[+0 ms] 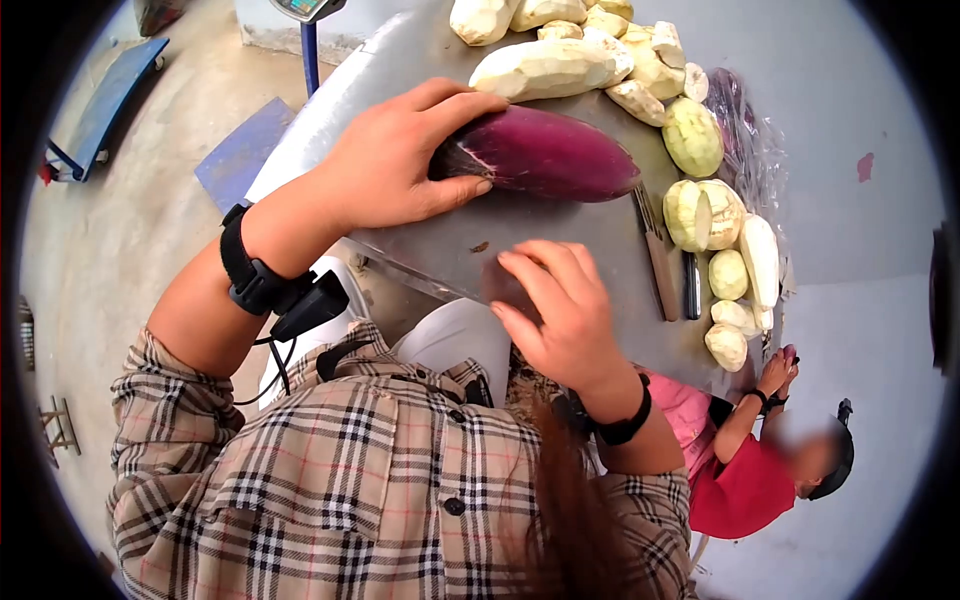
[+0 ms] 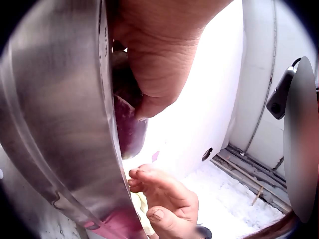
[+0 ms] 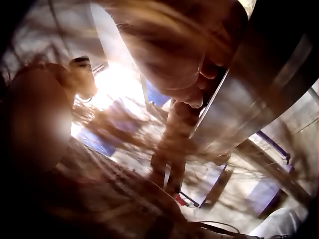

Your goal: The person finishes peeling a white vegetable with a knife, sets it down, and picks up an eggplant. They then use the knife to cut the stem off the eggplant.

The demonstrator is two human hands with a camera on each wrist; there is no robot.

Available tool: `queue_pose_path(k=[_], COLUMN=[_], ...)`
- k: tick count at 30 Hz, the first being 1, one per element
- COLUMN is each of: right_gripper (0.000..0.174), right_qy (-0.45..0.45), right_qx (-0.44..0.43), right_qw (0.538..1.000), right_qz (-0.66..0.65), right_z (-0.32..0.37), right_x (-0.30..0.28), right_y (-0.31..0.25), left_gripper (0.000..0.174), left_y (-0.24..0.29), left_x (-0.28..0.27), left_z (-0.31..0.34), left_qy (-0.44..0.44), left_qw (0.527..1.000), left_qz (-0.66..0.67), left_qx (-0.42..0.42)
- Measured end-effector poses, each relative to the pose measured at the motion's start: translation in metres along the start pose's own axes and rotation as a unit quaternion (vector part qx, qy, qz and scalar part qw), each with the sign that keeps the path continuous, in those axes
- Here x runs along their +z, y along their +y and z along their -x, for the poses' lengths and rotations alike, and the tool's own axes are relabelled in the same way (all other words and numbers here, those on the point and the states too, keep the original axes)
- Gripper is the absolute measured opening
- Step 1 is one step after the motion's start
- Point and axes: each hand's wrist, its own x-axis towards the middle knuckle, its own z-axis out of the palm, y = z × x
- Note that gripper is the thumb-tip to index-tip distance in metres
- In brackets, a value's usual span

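Note:
A large purple eggplant (image 1: 545, 155) lies on the metal table, its dark stem end toward my left hand (image 1: 390, 155). That hand grips the stem end, thumb along the near side and fingers over the far side. In the left wrist view the thumb presses on the eggplant (image 2: 130, 129) beside the table rim. My right hand (image 1: 565, 315) is held near the table's front edge, fingers loosely bent, apart from the eggplant. Right of it lie a wooden-handled tool (image 1: 660, 270) and a dark-handled one (image 1: 691, 287). The right wrist view is blurred by hair and glare.
Several peeled pale vegetables (image 1: 545, 70) line the far and right side of the metal table (image 1: 440, 250). Behind them is a clear plastic bag (image 1: 745, 135) with purple contents. Another person in red (image 1: 745, 485) sits at the right. A blue cart (image 1: 110, 105) stands on the floor.

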Motion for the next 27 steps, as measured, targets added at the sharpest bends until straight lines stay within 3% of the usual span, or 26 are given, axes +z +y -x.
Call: queue_pose_path(k=[10, 18, 27], right_gripper=[0.051, 0.039, 0.026], right_qy=[-0.011, 0.053, 0.107], right_qx=[0.023, -0.018, -0.080], right_qw=[1.000, 0.998, 0.991], right_qz=[-0.007, -0.020, 0.011], right_z=[-0.013, -0.004, 0.010], right_x=[0.015, 0.025, 0.033], right_y=[-0.008, -0.004, -0.003], left_gripper=[0.062, 0.058, 0.062], left_y=[-0.003, -0.006, -0.004], left_x=[0.000, 0.005, 0.002], left_z=[0.000, 0.001, 0.002], left_qy=[0.003, 0.038, 0.012], left_qw=[1.000, 0.999, 1.000], left_qz=[-0.002, -0.014, -0.004], left_qx=[0.006, 0.028, 0.016])
